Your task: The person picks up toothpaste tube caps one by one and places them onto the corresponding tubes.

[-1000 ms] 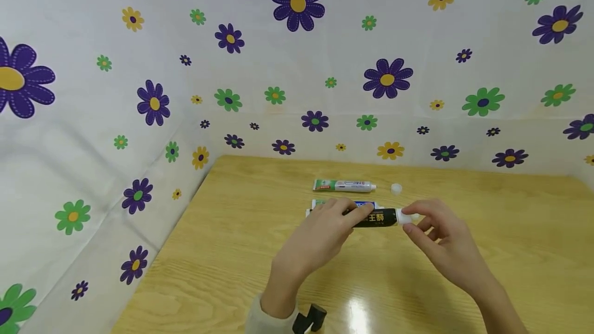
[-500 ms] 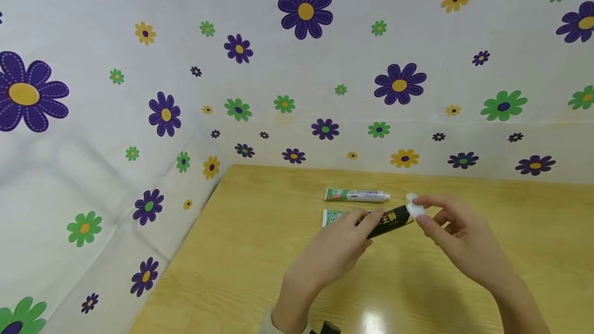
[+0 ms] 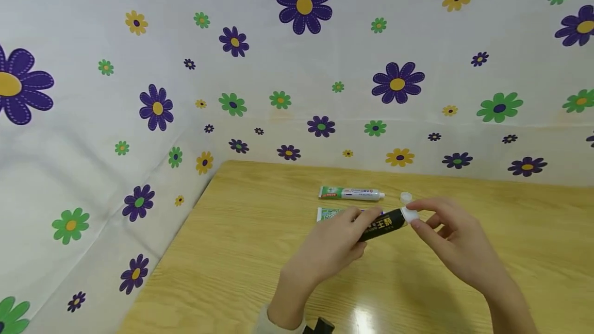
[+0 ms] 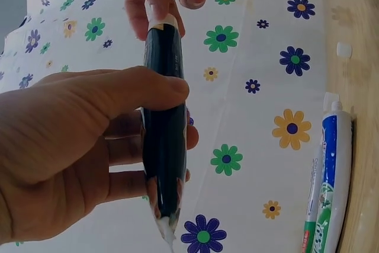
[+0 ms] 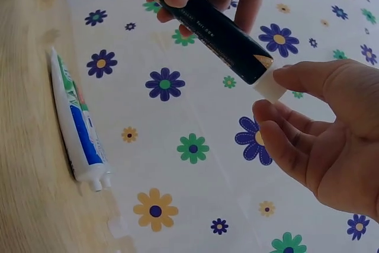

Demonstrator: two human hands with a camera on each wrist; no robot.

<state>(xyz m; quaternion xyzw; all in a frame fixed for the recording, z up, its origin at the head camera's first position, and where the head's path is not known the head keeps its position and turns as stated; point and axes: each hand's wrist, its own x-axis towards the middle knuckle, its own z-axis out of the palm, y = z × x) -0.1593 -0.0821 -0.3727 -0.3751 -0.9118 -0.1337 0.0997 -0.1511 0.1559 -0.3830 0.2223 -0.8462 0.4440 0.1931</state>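
Observation:
A black toothpaste tube (image 3: 387, 224) with gold lettering is held above the table in my left hand (image 3: 327, 249). The left thumb (image 4: 160, 90) lies across the tube's side, with the fingers behind it. At the tube's far end, my right hand (image 3: 457, 241) pinches the white cap (image 5: 270, 85) between thumb and fingertips. The cap sits against the tube's shoulder. Beyond the hands lies a white and green toothpaste tube (image 3: 350, 193) with its nozzle bare. A second, green and blue toothpaste tube (image 4: 329, 164) lies nearer, partly hidden by my left hand in the head view.
A loose whitish cap (image 3: 406, 197) lies on the wooden table (image 3: 223, 231), right of the far tube. Another small pale piece (image 4: 331, 97) shows by the green and blue tube's nozzle. A white flowered cloth (image 3: 260, 66) stands behind and to the left.
The black tube has gone from nearly level to tilted, its capped end now pointing up and to the right in the head view. Both hands keep their hold. The head view has shifted slightly.

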